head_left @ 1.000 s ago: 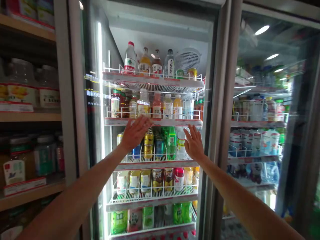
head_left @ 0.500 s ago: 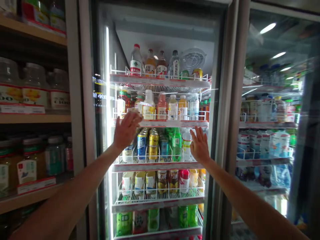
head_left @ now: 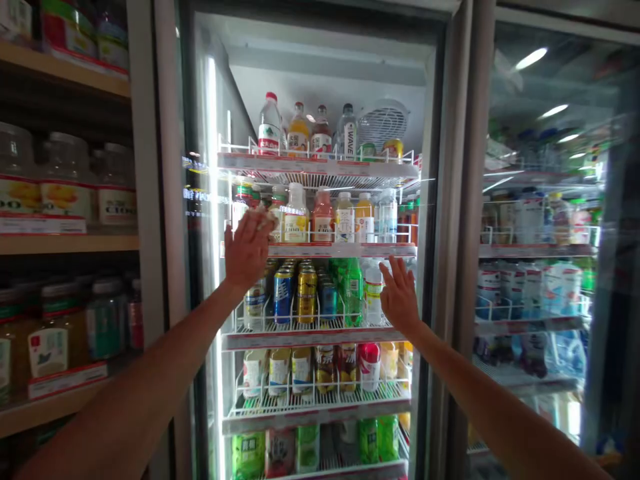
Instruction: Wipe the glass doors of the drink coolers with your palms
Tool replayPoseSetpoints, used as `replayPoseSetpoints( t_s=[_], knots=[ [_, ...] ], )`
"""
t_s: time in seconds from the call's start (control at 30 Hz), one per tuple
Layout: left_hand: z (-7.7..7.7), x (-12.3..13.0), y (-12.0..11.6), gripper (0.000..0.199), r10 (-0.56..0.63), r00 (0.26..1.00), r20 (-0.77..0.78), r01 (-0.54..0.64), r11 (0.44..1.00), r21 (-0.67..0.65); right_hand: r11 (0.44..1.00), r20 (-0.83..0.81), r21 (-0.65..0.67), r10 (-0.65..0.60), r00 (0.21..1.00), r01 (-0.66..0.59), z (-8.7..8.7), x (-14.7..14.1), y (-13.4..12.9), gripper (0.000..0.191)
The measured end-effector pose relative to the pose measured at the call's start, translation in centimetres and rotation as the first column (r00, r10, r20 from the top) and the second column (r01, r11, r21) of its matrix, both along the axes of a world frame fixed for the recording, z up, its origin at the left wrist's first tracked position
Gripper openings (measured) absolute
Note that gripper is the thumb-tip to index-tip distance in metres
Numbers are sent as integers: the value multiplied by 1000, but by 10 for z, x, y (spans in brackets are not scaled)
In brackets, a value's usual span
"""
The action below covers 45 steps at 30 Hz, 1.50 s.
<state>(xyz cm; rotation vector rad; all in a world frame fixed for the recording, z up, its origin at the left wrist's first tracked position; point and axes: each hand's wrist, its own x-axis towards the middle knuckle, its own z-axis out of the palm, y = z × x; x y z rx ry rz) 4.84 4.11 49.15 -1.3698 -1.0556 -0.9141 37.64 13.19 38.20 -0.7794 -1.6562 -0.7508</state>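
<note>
A glass door stands in front of a lit drinks fridge. My left hand (head_left: 247, 250) presses a crumpled pale cloth (head_left: 269, 223) against the glass, before the left part of the second shelf (head_left: 350, 251). My right hand (head_left: 400, 297) has its fingers spread and lies against or close to the glass on the right, holding nothing. Behind the door are a red-capped bottle (head_left: 269, 125), a gold can (head_left: 307, 295), a blue can (head_left: 283, 297) and a green bottle (head_left: 353, 293).
Wooden shelves (head_left: 65, 245) with large juice bottles (head_left: 65, 180) stand on the left. Another glass-fronted fridge with shelves (head_left: 535, 251) of drinks is on the right. Metal door frames (head_left: 455, 220) flank the middle fridge.
My left hand and the cloth have moved a little to the left and up on the glass. My right hand stays in nearly the same place, and the view has shifted slightly.
</note>
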Motion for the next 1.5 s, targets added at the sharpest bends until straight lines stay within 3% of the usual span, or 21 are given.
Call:
replayPoseSetpoints(
  t_s=[0.07, 0.17, 0.27, 0.33, 0.4, 0.47, 0.53, 0.57, 0.63, 0.77, 0.83, 0.93, 1.0, 1.03, 1.1, 1.2, 1.27, 1.3, 1.37, 1.43, 1.5],
  knots=[
    [8, 11, 7, 46, -3, 998, 62, 0, 999, 48, 1000, -1, -5, 8, 1000, -8, 0, 0, 0, 74],
    [-28, 47, 17, 50, -51, 955, -291, 25, 995, -94, 1000, 0, -4, 14, 1000, -14, 0, -1, -1, 76],
    [-69, 73, 21, 49, -193, 701, -686, 11, 965, -261, 1000, 17, -1, 18, 1000, -18, -1, 3, 0, 77],
    [-67, 72, 21, 49, -211, 642, -737, -8, 960, -281, 1000, 48, -4, 25, 999, -25, -2, 7, 1, 79],
    [-39, 61, 22, 50, -130, 774, -620, 7, 980, -198, 999, 84, -8, 37, 996, -37, -4, 12, 3, 79],
    [-6, 52, 24, 47, -41, 937, -348, 27, 999, -45, 999, 106, -7, 45, 993, -44, -6, 15, 5, 79],
    [11, 53, 28, 44, -13, 991, -136, 20, 999, 50, 999, 106, -5, 43, 993, -43, -8, 16, 5, 78],
    [8, 58, 30, 44, -11, 993, -118, 17, 999, 48, 999, 103, -6, 41, 994, -41, -9, 16, 5, 77],
    [-18, 74, 32, 47, -35, 960, -277, 25, 999, -40, 999, 93, -10, 36, 995, -35, -10, 14, 3, 77],
    [-84, 88, 28, 47, -199, 697, -689, 23, 967, -255, 999, 91, -3, 32, 995, -32, -9, 13, -1, 76],
    [-86, 74, 22, 46, -206, 697, -687, 22, 963, -267, 999, 99, 2, 33, 995, -33, -7, 15, -3, 74],
    [-54, 41, 14, 51, -64, 916, -397, 26, 995, -100, 1000, 101, -5, 32, 994, -31, -4, 16, -5, 72],
    [-41, 27, 11, 54, -16, 977, -213, 14, 1000, -14, 999, 99, -2, 36, 994, -36, -5, 14, -7, 72],
    [-44, 25, 10, 55, -18, 980, -196, 16, 1000, -12, 999, 108, -1, 41, 993, -41, -7, 12, -8, 72],
    [-67, 30, 8, 54, -61, 945, -323, 37, 996, -78, 998, 164, -1, 59, 985, -59, -11, 4, -11, 72],
    [-118, 38, 2, 48, -164, 799, -579, 33, 973, -229, 995, 283, -21, 95, 954, -93, -17, -12, -20, 69],
    [-134, 31, -3, 46, -208, 729, -652, 8, 955, -295, 994, 325, -20, 112, 939, -111, -16, -22, -26, 65],
    [-133, 24, -6, 48, -200, 739, -643, -5, 953, -302, 993, 327, -15, 115, 938, -116, -14, -26, -28, 63],
    [-115, 4, -11, 52, -112, 852, -511, -24, 967, -252, 993, 306, 2, 112, 945, -119, -7, -30, -29, 62],
    [-91, -14, -15, 56, 8, 975, -221, -39, 990, -133, 994, 266, 9, 104, 958, -110, -1, -30, -27, 62],
    [-79, -22, -17, 57, 55, 997, 49, -55, 998, -3, 995, 230, -1, 97, 968, -100, 2, -27, -23, 64]
  ],
)
